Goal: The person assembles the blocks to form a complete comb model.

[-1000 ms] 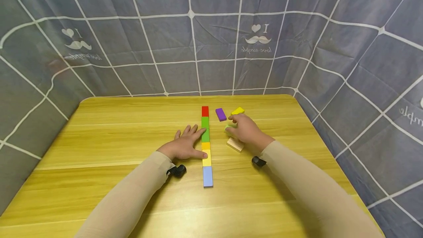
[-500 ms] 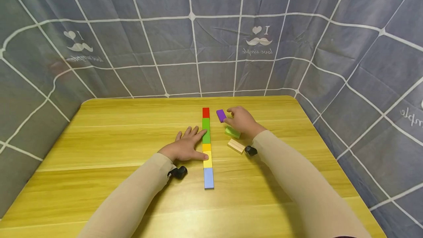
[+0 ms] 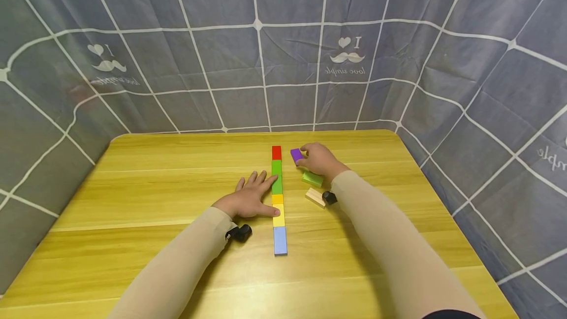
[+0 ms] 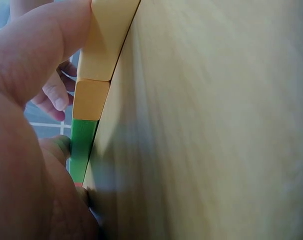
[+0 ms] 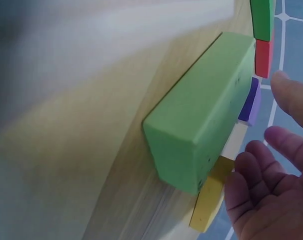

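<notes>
A straight row of blocks runs away from me on the table: light blue (image 3: 280, 240), pale yellow (image 3: 279, 220), orange (image 3: 277, 199), green (image 3: 276, 183) and red (image 3: 276, 152). My left hand (image 3: 248, 200) lies along its left side, fingers spread; thumb and index fingertip rest at the pale yellow and green parts. Right of the row, my right hand (image 3: 321, 159) reaches to a purple block (image 3: 296, 155), thumb and index fingertips right at its edge. The right wrist view shows these fingers apart. Under this hand lies a light green block (image 3: 312, 178).
A plain wood block (image 3: 315, 197) lies nearer me, beside the right wrist camera (image 3: 329, 197). A yellow block (image 5: 211, 195) shows in the right wrist view, hidden behind the hand in the head view. A grey curtain (image 3: 212, 53) with white lines surrounds the wooden table (image 3: 177, 171).
My right hand has moved left, from over the light green block and beside the yellow one to the purple block. My left hand has stayed in place on the row.
</notes>
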A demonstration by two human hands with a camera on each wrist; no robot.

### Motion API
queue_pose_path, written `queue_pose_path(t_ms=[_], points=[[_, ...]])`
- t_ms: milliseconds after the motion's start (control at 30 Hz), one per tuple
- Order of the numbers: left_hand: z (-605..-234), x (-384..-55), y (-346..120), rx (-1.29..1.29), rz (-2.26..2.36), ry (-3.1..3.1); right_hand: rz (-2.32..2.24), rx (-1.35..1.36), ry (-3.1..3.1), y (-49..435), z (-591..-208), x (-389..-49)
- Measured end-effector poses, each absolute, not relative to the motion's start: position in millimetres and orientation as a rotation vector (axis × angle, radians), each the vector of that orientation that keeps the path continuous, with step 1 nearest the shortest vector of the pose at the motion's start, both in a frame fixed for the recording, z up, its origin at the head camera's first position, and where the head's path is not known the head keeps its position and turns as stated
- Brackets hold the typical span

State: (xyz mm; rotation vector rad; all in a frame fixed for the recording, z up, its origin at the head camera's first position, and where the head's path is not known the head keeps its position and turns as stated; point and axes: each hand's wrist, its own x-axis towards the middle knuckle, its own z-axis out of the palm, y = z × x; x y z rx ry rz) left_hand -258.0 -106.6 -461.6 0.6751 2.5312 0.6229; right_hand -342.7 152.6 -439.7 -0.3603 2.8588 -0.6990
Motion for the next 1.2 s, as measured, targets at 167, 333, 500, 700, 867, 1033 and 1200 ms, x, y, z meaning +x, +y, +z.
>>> queue_pose_path(t_ms=[167,333,500,700,867,1033,1200], points=[[-463,-258,-107,0.678,0.634,2.530,-0.641,-0.344,2.864,149,-441,-346],[-463,-257,-106,0.675,0.651,2.536,-0.591,-0.318,2.857,147,-440,-348],[-463,-256,-106,0.676,0.669,2.541,-0.534,-0.319,2.864,147,-441,-349],[-464,-256,-106,0.693,0.680,2.555,-0.513,-0.322,2.860,147,-441,-352],[-464,-252,-106,0.713,0.717,2.545,-0.566,-0.291,2.830,144,-441,-353],[-465,-249,-107,0.743,0.724,2.517,-0.554,-0.283,2.828,142,-442,-354],[-466,-248,-108,0.752,0.712,2.510,-0.528,-0.278,2.827,141,-441,-355]])
